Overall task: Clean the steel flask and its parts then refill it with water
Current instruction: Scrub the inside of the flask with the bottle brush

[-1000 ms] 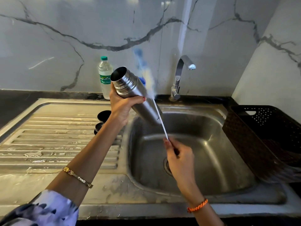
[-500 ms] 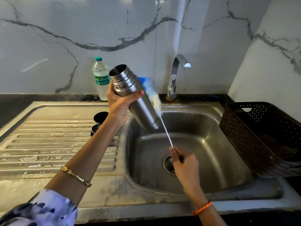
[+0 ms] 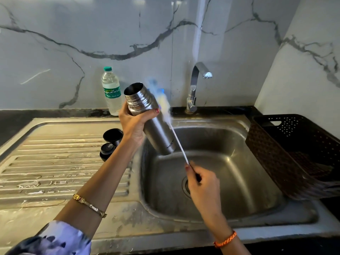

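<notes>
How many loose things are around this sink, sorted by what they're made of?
Steel: 1, the flask in the left hand.
Clear plastic: 1, the water bottle.
Black plastic: 3, the cup lid, the stopper and the basket.
Bristle: 1, the bottle brush in the right hand.
Total: 6

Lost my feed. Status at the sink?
Left hand grips steel flask, open, tilted over sink. Right hand holds bottle brush outside it. Nothing blocking.

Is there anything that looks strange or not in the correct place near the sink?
Only the dark basket: it leans tilted, with one corner hanging over the sink basin. Nothing else stands out.
</notes>
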